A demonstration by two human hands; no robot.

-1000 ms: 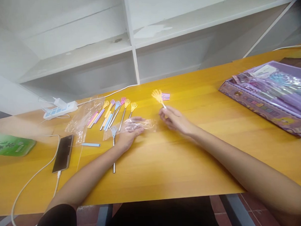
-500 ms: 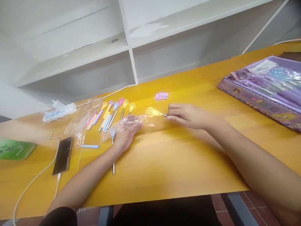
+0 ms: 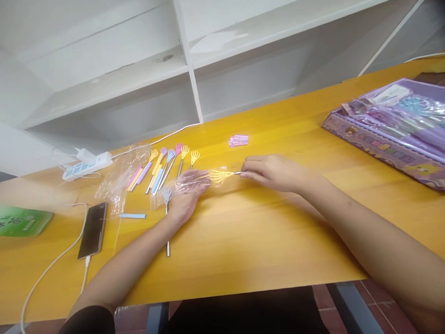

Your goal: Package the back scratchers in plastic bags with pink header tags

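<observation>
My left hand (image 3: 189, 195) is closed on a clear plastic bag (image 3: 192, 181), whose mouth points right. Pinched by its metal rod in my right hand (image 3: 268, 172) is a yellow back scratcher (image 3: 221, 176). The claw head of this back scratcher is at the bag's mouth, seemingly partly inside the film. A blue back scratcher (image 3: 166, 195) lies partly under my left wrist. Beyond that hand several more back scratchers (image 3: 167, 166) with yellow, blue, purple and pink heads lie in a loose group. A loose blue tube (image 3: 132, 216) rests left of my forearm.
Crumpled clear film (image 3: 116, 190) lies at the left, near a phone (image 3: 93, 231) on a white cable and a power strip (image 3: 87, 166). A green packet (image 3: 22, 219) is at the far left. Pink cards (image 3: 238, 140) lie at the back; a purple box (image 3: 389, 144) stands right.
My right hand has moved left with the yellow back scratcher, bringing its claw head to the bag's mouth. My left hand stays in place with the bag.
</observation>
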